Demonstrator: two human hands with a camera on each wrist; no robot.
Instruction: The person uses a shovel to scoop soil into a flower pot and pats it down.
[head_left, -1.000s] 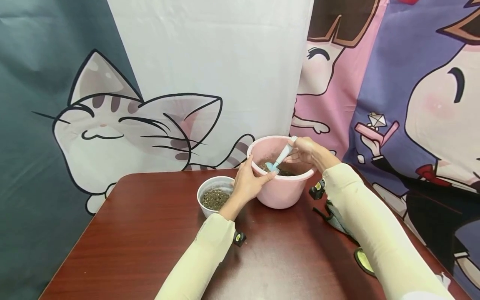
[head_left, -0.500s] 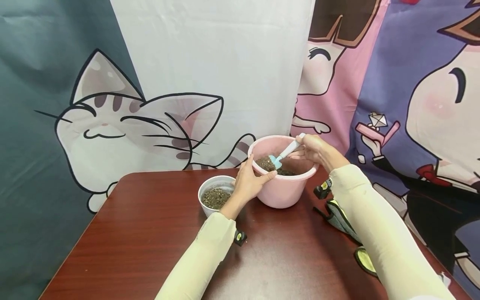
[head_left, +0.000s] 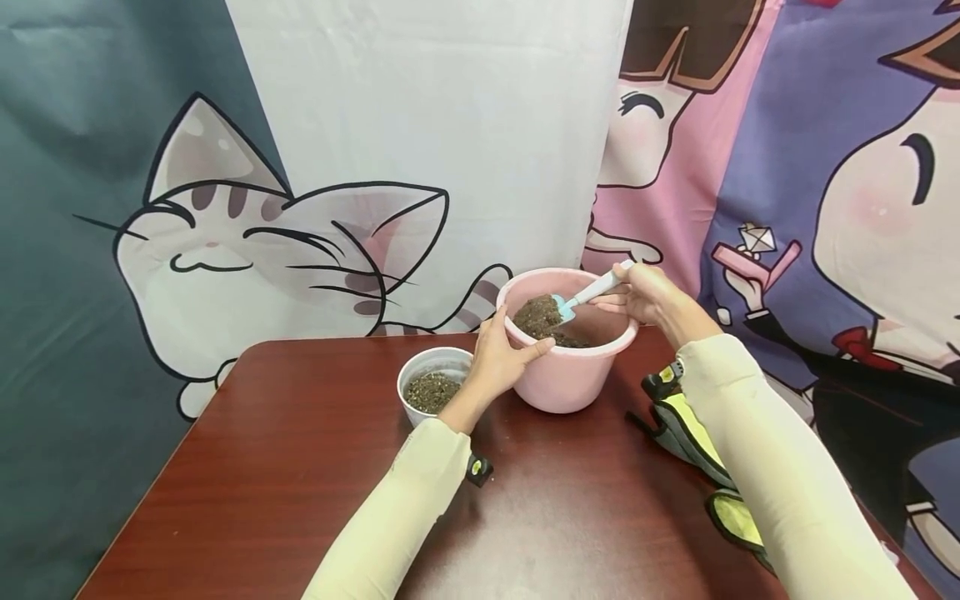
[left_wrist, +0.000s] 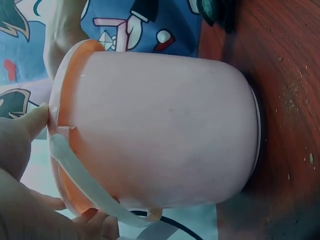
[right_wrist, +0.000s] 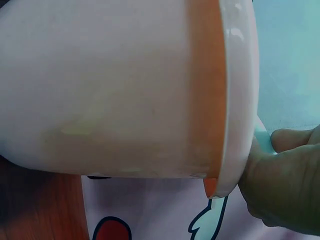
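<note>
A pink bucket [head_left: 562, 383] with dark soil inside stands toward the back of the table. My left hand [head_left: 497, 358] grips its near left rim, thumb along the lip; the left wrist view also shows the pale bail handle [left_wrist: 90, 185] hanging beside the fingers. Above the bucket's right side, my right hand [head_left: 647, 296] holds a small trowel [head_left: 597, 288] by its white handle. The trowel's light blue blade carries a heap of brown soil [head_left: 537, 316] just inside the rim. In the right wrist view the bucket wall [right_wrist: 115, 90] hides most of the trowel.
Left of the bucket, partly behind my left forearm, sits a white pot [head_left: 408, 371] holding coarse soil [head_left: 431, 392]. Yellow-and-grey fabric pieces [head_left: 693, 433] with black edging lie under my right forearm. A printed cloth backdrop [head_left: 420, 100] rises behind the table [head_left: 247, 467].
The trowel has tilted and risen inside the bucket, bringing up a large heap of soil. My right hand has shifted right and slightly up, while the left stays on the rim.
</note>
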